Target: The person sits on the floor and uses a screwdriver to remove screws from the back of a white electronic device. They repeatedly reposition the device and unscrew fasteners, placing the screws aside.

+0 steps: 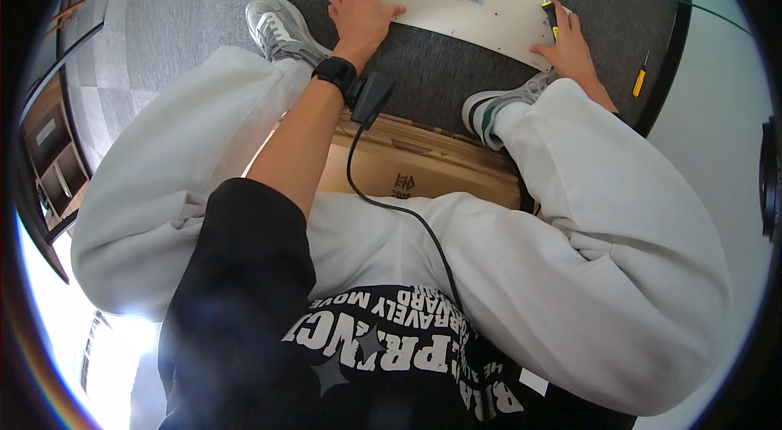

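A long, curved off-white keyboard (pixel 497 5) lies underside up on the dark carpet, with a pale label and small screw holes showing. At its left end my left hand (pixel 358 13) grips the corner, fingers over the end and thumb spread along the near edge. My right hand (pixel 570 51) is at the right end, its thumb on the keyboard's near corner. A screwdriver (pixel 548 13) with a black and yellow handle sits in that hand, its shaft pointing up and away to the left. Part of the right-hand grip is hidden.
A second screwdriver (pixel 640 78), with a yellow handle, lies on the carpet at right. A cardboard box (pixel 366 168) is between my legs, behind my shoes. A glass panel edge (pixel 717 15) runs along the right. A cable hangs from the black device at my left wrist.
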A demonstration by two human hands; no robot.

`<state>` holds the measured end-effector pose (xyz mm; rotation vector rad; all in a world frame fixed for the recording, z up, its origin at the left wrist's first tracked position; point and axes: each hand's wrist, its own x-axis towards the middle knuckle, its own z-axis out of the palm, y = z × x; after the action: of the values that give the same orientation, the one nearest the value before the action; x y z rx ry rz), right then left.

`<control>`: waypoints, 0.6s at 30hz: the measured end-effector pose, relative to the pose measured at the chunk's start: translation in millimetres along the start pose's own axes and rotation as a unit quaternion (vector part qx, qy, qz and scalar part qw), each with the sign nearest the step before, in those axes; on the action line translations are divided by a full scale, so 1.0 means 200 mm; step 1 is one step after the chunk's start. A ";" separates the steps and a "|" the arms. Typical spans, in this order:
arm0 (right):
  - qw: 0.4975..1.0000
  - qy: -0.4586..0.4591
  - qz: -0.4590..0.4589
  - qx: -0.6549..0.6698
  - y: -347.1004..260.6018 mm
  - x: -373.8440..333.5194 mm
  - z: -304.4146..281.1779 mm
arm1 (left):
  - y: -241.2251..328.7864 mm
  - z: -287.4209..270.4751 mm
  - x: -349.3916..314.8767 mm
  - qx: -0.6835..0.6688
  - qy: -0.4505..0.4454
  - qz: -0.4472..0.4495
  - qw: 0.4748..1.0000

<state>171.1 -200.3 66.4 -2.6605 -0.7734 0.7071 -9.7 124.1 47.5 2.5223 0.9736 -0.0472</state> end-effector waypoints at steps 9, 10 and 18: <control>1.000 -0.020 0.014 0.019 -0.01 0.02 -0.02 | 0.20 0.01 -0.11 -0.056 0.003 -0.081 0.995; 1.000 -0.015 0.006 0.027 0.00 0.02 -0.02 | 0.22 0.01 -0.13 -0.098 -0.011 -0.110 0.989; 0.999 -0.030 0.010 0.025 0.00 0.03 -0.03 | 0.38 0.10 -0.24 -0.559 -0.173 -0.435 0.685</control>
<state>177.8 -198.3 68.9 -2.6171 -0.7345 0.8048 5.4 35.0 67.1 0.7681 1.3503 -0.1480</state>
